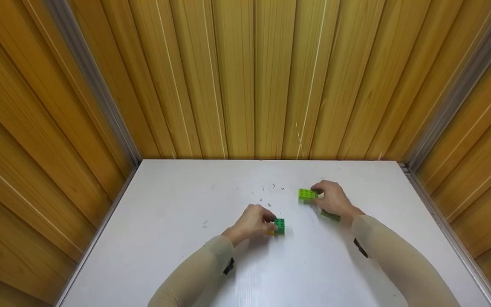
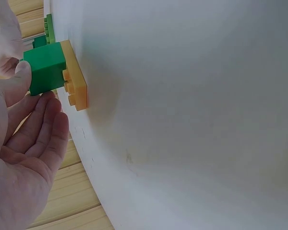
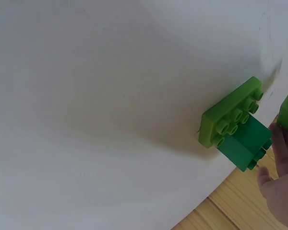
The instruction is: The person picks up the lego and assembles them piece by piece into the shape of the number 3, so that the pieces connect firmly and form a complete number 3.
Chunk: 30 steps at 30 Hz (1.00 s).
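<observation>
With thumb and fingertips my left hand (image 1: 249, 224) pinches a dark green toy brick (image 2: 45, 69). That brick sits on a flat yellow-orange brick (image 2: 77, 84), which rests on the white table; some of its studs stay uncovered. Further back and to the right, my right hand (image 1: 334, 199) grips a light green brick (image 1: 306, 195) by its right end, studs upward. Below that hand lies a flat light green brick (image 3: 230, 112) with a dark green brick (image 3: 245, 143) attached to its studs. In the head view the hand and wrist partly hide this pair.
The white table (image 1: 164, 256) carries small dark marks near its middle. Wood-patterned panels (image 1: 237, 76) stand behind it and at both sides, with grey metal posts (image 1: 96, 81) at the corners.
</observation>
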Each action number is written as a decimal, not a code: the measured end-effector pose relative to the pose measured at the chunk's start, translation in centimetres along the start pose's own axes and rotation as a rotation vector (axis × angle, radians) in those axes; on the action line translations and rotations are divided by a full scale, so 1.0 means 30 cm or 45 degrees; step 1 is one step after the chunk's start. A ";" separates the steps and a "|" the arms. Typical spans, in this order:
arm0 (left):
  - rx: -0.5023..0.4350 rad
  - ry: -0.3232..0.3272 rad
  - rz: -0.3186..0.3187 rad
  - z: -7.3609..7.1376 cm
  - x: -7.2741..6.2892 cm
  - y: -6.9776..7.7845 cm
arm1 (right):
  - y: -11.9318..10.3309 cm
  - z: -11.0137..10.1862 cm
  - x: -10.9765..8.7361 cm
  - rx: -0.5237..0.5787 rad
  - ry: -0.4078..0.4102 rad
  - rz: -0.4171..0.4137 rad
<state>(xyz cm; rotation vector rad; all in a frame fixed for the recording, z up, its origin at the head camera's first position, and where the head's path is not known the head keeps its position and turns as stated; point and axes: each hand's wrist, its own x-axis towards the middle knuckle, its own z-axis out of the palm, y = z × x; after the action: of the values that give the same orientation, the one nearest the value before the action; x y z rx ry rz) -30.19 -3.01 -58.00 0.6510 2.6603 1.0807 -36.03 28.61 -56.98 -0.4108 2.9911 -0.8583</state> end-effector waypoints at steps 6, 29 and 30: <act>-0.027 -0.021 -0.057 -0.001 0.001 0.007 | -0.013 0.002 -0.002 0.037 0.023 -0.008; 0.034 -0.040 -0.014 -0.015 0.002 0.016 | -0.055 0.008 -0.033 0.205 0.061 -0.050; 0.026 -0.042 -0.025 -0.014 0.001 0.016 | -0.057 0.009 -0.035 0.213 0.056 -0.044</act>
<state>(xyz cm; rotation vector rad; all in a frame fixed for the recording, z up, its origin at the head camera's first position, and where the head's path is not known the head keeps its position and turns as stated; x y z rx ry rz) -30.22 -2.95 -57.36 0.6395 2.6476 1.0298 -34.56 27.35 -56.40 -0.4465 2.9280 -1.1240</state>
